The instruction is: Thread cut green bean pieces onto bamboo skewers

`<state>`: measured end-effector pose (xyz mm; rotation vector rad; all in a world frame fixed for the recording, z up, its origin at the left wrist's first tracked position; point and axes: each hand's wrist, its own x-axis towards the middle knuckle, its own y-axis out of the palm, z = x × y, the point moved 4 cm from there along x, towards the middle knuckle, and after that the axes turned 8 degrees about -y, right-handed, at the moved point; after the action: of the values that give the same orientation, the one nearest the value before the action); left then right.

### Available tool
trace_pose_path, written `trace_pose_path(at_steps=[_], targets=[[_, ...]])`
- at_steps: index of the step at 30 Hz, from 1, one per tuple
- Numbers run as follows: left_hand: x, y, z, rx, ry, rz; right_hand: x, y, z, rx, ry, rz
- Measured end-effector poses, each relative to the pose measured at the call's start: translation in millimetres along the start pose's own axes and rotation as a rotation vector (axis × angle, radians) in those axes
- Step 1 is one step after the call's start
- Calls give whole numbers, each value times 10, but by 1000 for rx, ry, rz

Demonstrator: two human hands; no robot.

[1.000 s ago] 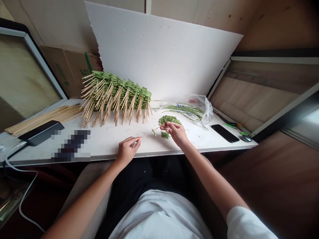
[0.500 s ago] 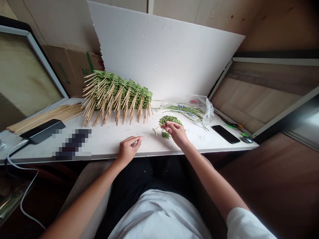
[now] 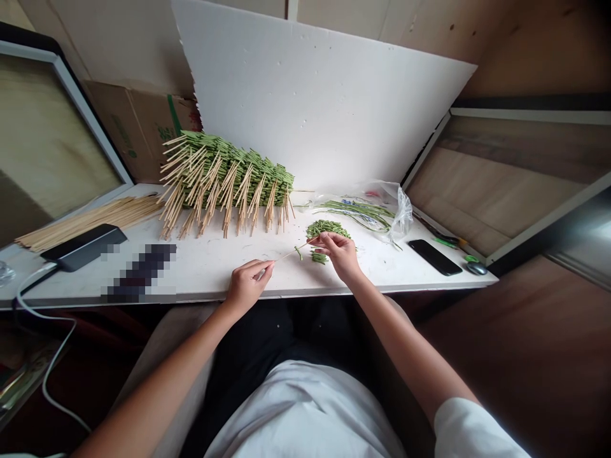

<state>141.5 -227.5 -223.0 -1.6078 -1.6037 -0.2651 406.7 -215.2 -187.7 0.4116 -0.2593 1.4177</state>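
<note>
A thin wooden skewer (image 3: 286,256) runs between my two hands above the table. My left hand (image 3: 248,284) pinches its lower left end. At the upper right end, the closed fingers of my right hand (image 3: 341,256) grip it. One short green bean piece (image 3: 298,253) sits on the skewer between the hands, lying crosswise. Under and behind my right hand is a pile of cut green bean pieces (image 3: 329,227), partly covered by that hand. A large stack of skewered green beans (image 3: 238,168) rises at the back left, bare stick ends pointing forward.
Bare skewers (image 3: 100,219) lie at the left near a dark device (image 3: 86,247) with a white cable. A clear plastic bag (image 3: 403,213) with long green beans (image 3: 358,210) lies behind the pile. A phone (image 3: 434,256) is at the right. A white board (image 3: 324,95) stands behind.
The view has shifted slightly. Both hands keep their hold on the skewer, and the bean piece stays on it between them.
</note>
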Motion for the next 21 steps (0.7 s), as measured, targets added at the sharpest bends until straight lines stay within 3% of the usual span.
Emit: trace_pose_path(at_steps=[16, 21], targets=[[-6, 40, 21, 21, -22, 13, -213, 383, -247, -23, 70, 88], [18, 65, 21, 78, -28, 51, -200, 365, -257, 32, 98, 84]])
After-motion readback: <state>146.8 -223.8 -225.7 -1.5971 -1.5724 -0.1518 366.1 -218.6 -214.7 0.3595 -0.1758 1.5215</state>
